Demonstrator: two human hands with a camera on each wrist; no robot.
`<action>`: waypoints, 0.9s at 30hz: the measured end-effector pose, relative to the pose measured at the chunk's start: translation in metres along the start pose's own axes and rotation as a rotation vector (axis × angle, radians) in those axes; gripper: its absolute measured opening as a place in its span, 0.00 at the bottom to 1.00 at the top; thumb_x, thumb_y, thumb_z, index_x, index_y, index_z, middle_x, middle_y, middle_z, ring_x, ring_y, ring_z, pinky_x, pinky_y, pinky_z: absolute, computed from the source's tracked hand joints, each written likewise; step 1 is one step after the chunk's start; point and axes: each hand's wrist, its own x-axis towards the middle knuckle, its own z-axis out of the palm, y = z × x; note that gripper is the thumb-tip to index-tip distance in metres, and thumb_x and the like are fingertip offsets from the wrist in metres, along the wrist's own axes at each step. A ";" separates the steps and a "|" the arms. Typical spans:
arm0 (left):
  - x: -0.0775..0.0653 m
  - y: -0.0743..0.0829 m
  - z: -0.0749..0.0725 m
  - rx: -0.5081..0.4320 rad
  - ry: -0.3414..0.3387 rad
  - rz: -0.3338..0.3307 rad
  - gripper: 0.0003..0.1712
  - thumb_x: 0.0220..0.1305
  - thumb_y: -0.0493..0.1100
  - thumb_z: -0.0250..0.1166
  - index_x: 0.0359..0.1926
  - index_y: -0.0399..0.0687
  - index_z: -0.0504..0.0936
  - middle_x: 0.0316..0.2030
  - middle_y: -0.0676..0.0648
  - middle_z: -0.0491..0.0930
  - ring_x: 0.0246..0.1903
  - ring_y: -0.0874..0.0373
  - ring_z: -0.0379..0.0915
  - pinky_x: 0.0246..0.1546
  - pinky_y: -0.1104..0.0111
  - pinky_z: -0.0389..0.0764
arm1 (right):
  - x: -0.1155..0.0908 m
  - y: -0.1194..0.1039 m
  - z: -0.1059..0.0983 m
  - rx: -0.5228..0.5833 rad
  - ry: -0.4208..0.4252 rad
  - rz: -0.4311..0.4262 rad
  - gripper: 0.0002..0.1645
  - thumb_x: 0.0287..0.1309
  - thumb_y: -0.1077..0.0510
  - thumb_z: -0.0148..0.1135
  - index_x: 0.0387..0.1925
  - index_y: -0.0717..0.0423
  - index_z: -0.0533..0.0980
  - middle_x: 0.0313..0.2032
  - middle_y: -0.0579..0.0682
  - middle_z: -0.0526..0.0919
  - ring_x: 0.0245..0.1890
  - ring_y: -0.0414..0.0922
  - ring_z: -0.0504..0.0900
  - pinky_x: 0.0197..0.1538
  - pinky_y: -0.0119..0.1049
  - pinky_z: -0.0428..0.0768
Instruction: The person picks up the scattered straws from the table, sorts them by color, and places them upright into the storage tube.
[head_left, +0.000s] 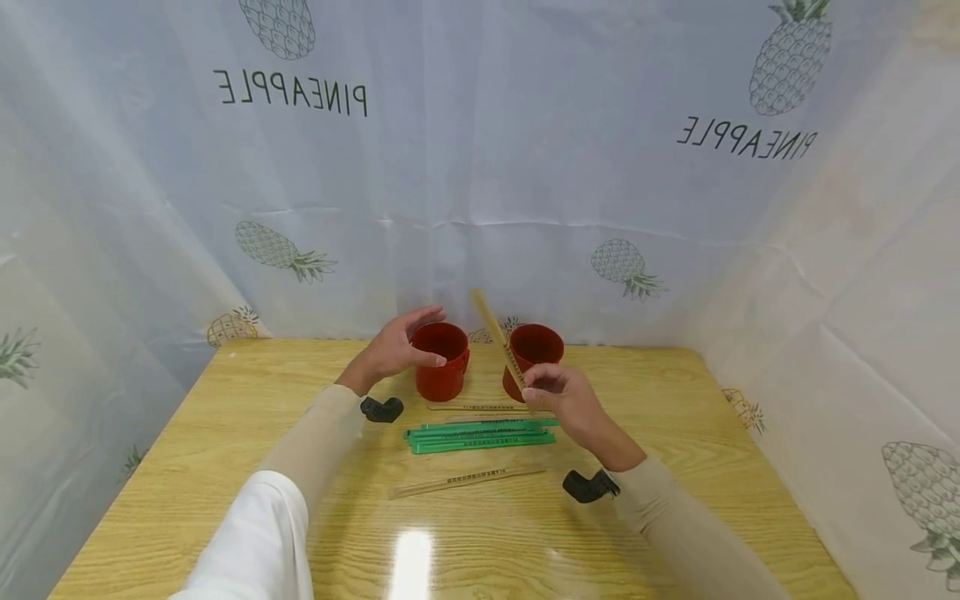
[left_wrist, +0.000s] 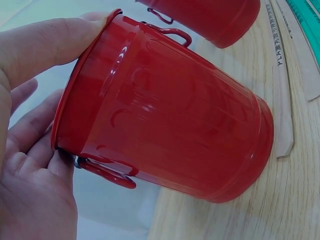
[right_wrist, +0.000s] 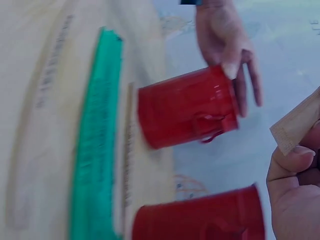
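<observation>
My left hand (head_left: pixel 399 343) holds the left red bucket (left_wrist: pixel 175 105) by its top, thumb over the rim and fingers round the far side. This small bucket has little looped handles and stands upright on the table. In my right hand (head_left: pixel 570 404) a tan paper-wrapped straw (head_left: pixel 497 333) is pinched near its lower end, slanting up and to the left. It passes in front of the right red bucket (head_left: pixel 542 343) in the head view. The right wrist view shows only the end of this straw (right_wrist: pixel 295 131) above the thumb.
Several green-wrapped straws (head_left: pixel 480 437) lie in a bundle before the buckets. Tan-wrapped straws lie around it, one straw (head_left: pixel 468 482) nearer the front and another straw (left_wrist: pixel 281 100) close to the left bucket's base. A pineapple-print cloth (head_left: pixel 480 167) hangs behind the wooden table (head_left: pixel 360 525).
</observation>
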 end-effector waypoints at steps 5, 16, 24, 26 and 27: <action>0.000 -0.002 -0.001 -0.014 0.004 -0.005 0.55 0.56 0.37 0.79 0.80 0.46 0.60 0.78 0.41 0.65 0.76 0.42 0.62 0.74 0.43 0.69 | 0.023 -0.015 0.011 0.000 0.044 -0.141 0.02 0.67 0.67 0.66 0.39 0.62 0.79 0.34 0.41 0.83 0.33 0.41 0.83 0.40 0.31 0.84; 0.001 -0.003 -0.001 0.010 -0.004 0.013 0.54 0.57 0.38 0.78 0.81 0.47 0.60 0.78 0.41 0.65 0.76 0.41 0.62 0.74 0.44 0.70 | 0.061 -0.018 0.037 -0.162 0.086 -0.418 0.02 0.64 0.72 0.66 0.38 0.66 0.81 0.38 0.60 0.84 0.35 0.36 0.82 0.42 0.29 0.84; 0.002 -0.004 -0.001 0.030 0.006 0.011 0.54 0.57 0.38 0.78 0.80 0.46 0.60 0.77 0.43 0.68 0.75 0.42 0.64 0.77 0.45 0.66 | 0.089 -0.018 0.053 -0.233 0.140 -0.367 0.03 0.63 0.69 0.69 0.38 0.67 0.83 0.37 0.62 0.85 0.38 0.49 0.82 0.44 0.37 0.82; 0.002 -0.004 -0.001 0.030 0.007 0.009 0.53 0.57 0.38 0.78 0.80 0.47 0.61 0.76 0.44 0.68 0.76 0.42 0.64 0.76 0.45 0.67 | 0.096 -0.017 0.058 -0.239 0.150 -0.348 0.03 0.63 0.69 0.69 0.39 0.67 0.84 0.36 0.63 0.85 0.38 0.52 0.80 0.44 0.39 0.80; 0.002 -0.004 0.000 0.030 0.008 0.008 0.53 0.57 0.38 0.78 0.80 0.49 0.61 0.76 0.45 0.69 0.76 0.43 0.64 0.76 0.45 0.67 | 0.100 -0.016 0.060 -0.247 0.156 -0.341 0.03 0.63 0.69 0.69 0.39 0.66 0.84 0.36 0.63 0.85 0.37 0.53 0.80 0.43 0.39 0.80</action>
